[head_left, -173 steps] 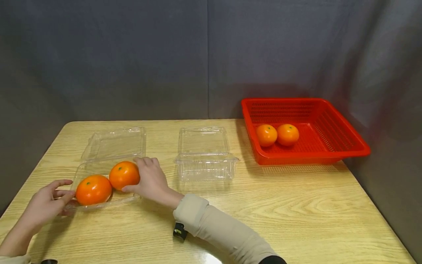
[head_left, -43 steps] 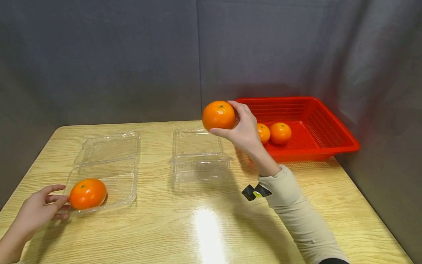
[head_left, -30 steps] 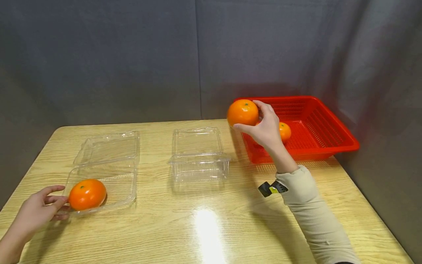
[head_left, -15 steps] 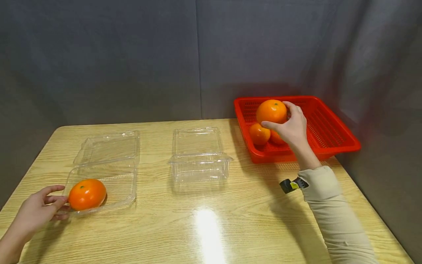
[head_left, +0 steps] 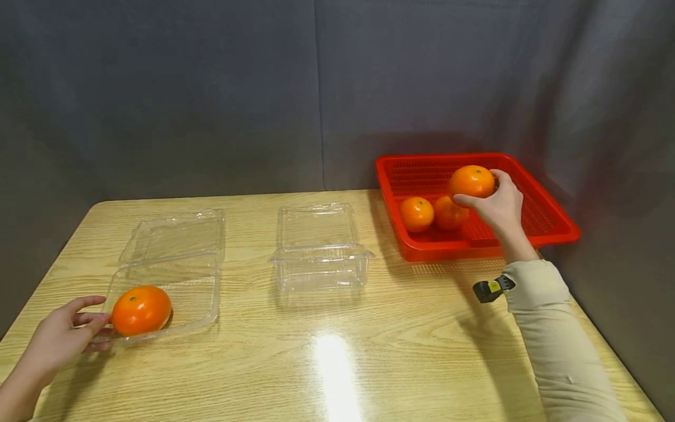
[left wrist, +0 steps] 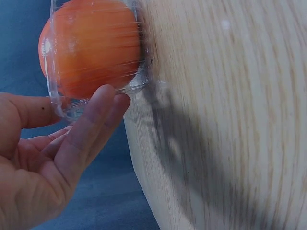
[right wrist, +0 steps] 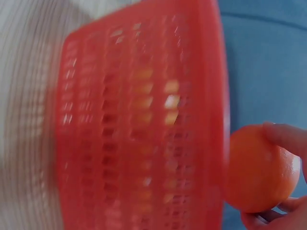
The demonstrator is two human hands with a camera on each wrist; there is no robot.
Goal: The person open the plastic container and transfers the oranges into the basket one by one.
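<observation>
My right hand (head_left: 503, 202) holds an orange (head_left: 471, 181) with thumb and fingers, above the inside of the red basket (head_left: 437, 253). The right wrist view shows that orange (right wrist: 259, 167) past the basket's blurred rim, partly hidden by it. Two more oranges lie in the basket, a left one (head_left: 416, 214) and a right one (head_left: 450, 213). At the left, my left hand (head_left: 65, 334) pinches the edge of an open clear plastic clamshell container (head_left: 197, 305). One orange (head_left: 141, 310) sits in its left half; the left wrist view shows the thumb and fingers at the container's corner (left wrist: 72, 112).
A second open clear clamshell container (head_left: 321, 272) stands at the middle of the wooden table (head_left: 253, 363), its lid folded back. A grey curtain (head_left: 211, 99) hangs behind the table and on both sides.
My right hand took one orange out of the left container and carried it rightward, past the middle container, to over the red basket. My left hand stays at the container's edge.
</observation>
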